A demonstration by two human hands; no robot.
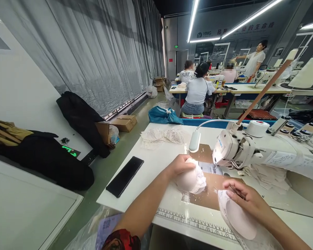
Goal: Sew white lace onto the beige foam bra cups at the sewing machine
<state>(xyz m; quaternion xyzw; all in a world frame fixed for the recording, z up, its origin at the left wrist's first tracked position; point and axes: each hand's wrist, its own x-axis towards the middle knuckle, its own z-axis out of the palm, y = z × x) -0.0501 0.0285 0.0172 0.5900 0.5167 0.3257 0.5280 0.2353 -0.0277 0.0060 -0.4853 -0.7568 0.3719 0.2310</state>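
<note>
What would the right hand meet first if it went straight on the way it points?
Probably the lace-edged bra cup held in the left hand. Depth is hard to judge from this one view, so the right hand might pass over it.

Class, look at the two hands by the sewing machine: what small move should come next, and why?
Perhaps the left hand should ease its padded cup toward the sewing machine, since its lace trim faces that machine but lies apart from it.

Phone (pixel 125 176) on table (pixel 155 160) (bra cups (pixel 185 181) right)
</note>
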